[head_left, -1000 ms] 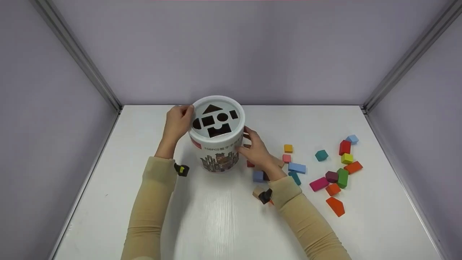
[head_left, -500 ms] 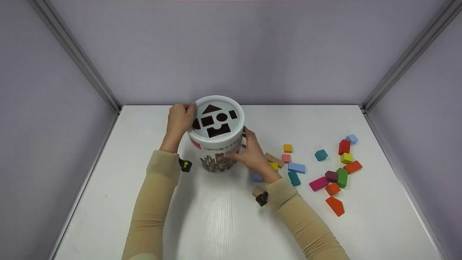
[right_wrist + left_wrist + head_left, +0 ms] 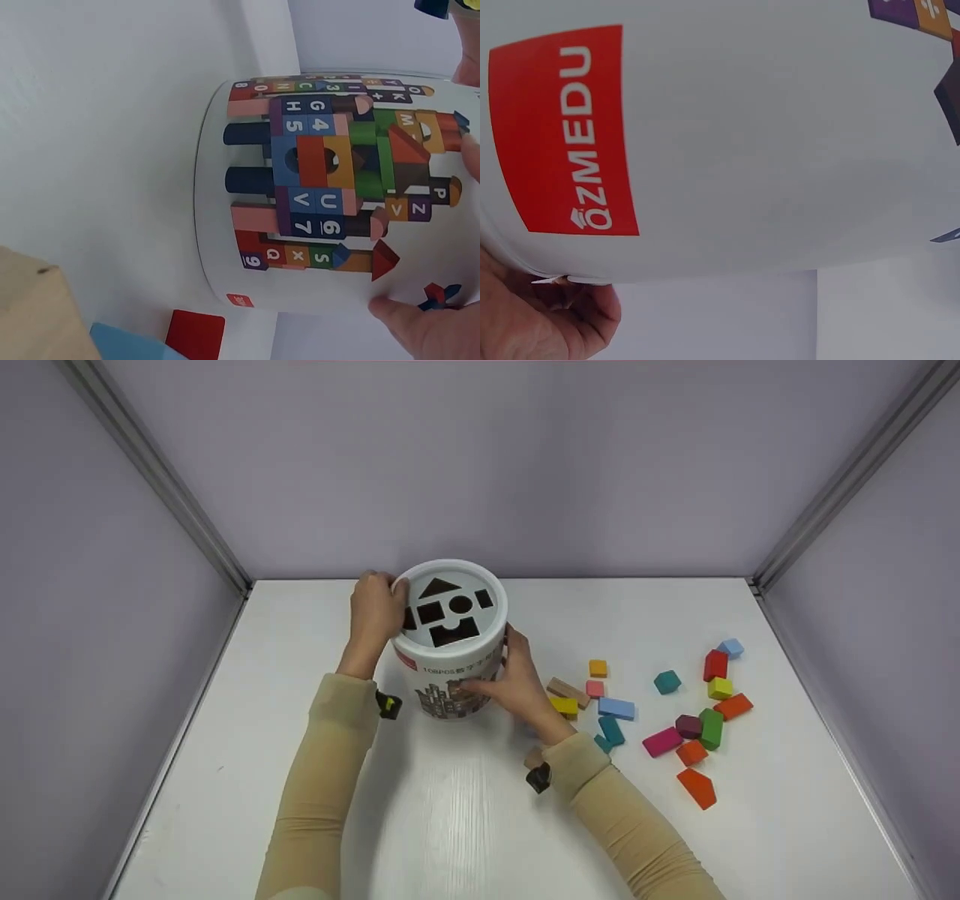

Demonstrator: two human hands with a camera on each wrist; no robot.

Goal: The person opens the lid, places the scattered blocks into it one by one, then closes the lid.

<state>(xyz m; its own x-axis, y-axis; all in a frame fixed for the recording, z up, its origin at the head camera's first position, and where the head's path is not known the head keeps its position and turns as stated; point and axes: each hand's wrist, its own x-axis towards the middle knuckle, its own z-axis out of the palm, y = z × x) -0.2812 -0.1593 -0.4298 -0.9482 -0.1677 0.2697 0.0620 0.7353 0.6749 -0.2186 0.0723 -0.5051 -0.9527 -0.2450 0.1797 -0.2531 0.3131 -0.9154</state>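
A white cylindrical tub (image 3: 451,675) stands upright on the white table (image 3: 465,810); its white lid (image 3: 491,622) has shape-cut holes. My left hand (image 3: 377,611) grips the lid's left rim, fingers curled over the edge. My right hand (image 3: 504,681) holds the tub's right side, fingers spread on the printed wall. The left wrist view shows the tub wall (image 3: 765,150) with a red logo and my left hand (image 3: 532,319) at the lid rim. The right wrist view shows the tub's printed side (image 3: 330,195) and my right hand's fingertips (image 3: 420,322) on it.
Several coloured wooden blocks lie right of the tub: a yellow block (image 3: 564,706), a light blue block (image 3: 616,708), a teal cube (image 3: 667,682), a magenta block (image 3: 662,742), an orange wedge (image 3: 697,788). Grey walls close the table at left, back and right.
My right hand has slid forward round the tub's side, uncovering the yellow and wooden blocks. My left hand has shifted slightly on the lid rim. The tub stays in place.
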